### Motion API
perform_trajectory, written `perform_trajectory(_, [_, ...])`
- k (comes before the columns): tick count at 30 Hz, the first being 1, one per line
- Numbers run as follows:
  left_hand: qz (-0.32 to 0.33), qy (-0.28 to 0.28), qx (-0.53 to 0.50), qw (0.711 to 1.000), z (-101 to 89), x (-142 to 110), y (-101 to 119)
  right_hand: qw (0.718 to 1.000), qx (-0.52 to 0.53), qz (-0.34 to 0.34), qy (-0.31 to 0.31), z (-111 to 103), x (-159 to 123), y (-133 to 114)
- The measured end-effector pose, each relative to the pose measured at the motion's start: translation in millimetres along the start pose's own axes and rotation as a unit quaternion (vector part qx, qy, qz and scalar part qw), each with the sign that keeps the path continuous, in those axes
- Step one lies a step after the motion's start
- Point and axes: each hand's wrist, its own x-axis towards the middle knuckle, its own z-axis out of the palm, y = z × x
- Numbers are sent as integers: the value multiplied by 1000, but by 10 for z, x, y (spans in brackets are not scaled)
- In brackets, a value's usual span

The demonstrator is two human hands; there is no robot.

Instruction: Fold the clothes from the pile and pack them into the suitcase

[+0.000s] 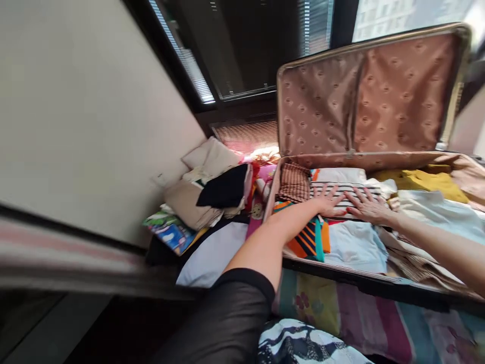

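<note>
An open suitcase (379, 285) lies on a bed, its brown patterned lid (364, 96) standing up at the back. Folded clothes fill it. My left hand (329, 199) and my right hand (369, 205) lie flat side by side, fingers spread, on a folded black-and-white striped garment (343, 189) in the middle of the case. Left of it lies a brown striped cloth (294, 183); in front, an orange, navy and teal striped piece (308, 241) and a pale blue garment (358, 245). A yellow garment (424, 182) is at the back right.
A heap of folded clothes (212, 194) and a colourful book or packet (172, 231) sit left of the suitcase against a white wall (87, 111). A dark window with blinds (242, 50) is behind. A floral bedspread (341, 313) covers the bed's near edge.
</note>
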Motion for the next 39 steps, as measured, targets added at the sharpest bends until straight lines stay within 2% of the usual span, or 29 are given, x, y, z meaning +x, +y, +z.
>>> perform_trajectory(3, [7,-2,18,1000,-81,-34,110,998,5,29,-48,44,122,98])
perform_trajectory(6, [109,33,11,993,-141,-299,63,997,37,53,-41,82,204,149])
perform_trajectory(8, [192,116,-40,974,-153,-673,-133,998,45,51,-19,26,202,105])
perform_trajectory(10, [221,240,-101,940,-133,-1175,-487,999,18,42,-7,-104,153,-49])
perform_trajectory(12, [162,359,-133,909,-79,-1737,-954,999,-22,25,-3,-265,51,-342])
perform_trajectory(14, [6,425,-134,895,1,-2281,-1448,999,-36,-9,10,-393,-100,-763])
perform_trajectory(16, [-169,409,-97,892,93,-2730,-1886,998,-9,-60,35,-437,-276,-1247])
perform_trajectory(18, [-281,345,-40,895,173,-3033,-2217,990,34,-117,76,-384,-431,-1695])
perform_trajectory(20, [-326,268,10,906,224,-3180,-2438,979,59,-158,115,-268,-525,-2021])
perform_trajectory(22, [-340,206,41,917,236,-3199,-2577,972,57,-184,137,-145,-553,-2189])
perform_trajectory(26, [-341,152,62,926,177,-3079,-2753,967,26,-197,159,-20,-528,-2207])
perform_trajectory(31, [-323,125,46,937,91,-3028,-2952,967,30,-191,164,-46,-538,-2188])
perform_trajectory(35, [-325,118,30,938,-2,-3057,-3118,968,38,-192,160,-62,-558,-2223])
perform_trajectory(39, [-356,134,14,925,-150,-3041,-3278,970,51,-183,149,-32,-564,-2213])
